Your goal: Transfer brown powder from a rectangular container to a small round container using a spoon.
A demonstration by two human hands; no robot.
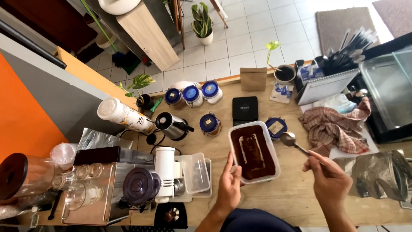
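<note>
Left hand [228,185] grips clear rect. plastic tub [254,152] w/ brown powder; right hand [328,178] pinches shiny metal spoon [293,141].

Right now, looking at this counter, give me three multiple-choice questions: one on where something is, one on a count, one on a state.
1. Where is the checked cloth?
A. right of the tub
B. on the floor
C. on the steel machine

2. How many blue-lidded jars stand along the counter's far edge?
A. one
B. three
C. six

3. What does the right hand hold?
A. nothing
B. a cup
C. a spoon

Answers: 1 A, the cloth lies right of the clear tub of brown powder that the left hand holds. 2 B, three jars stand in a row there. 3 C, its fingers grip the spoon beside the tub.
</note>
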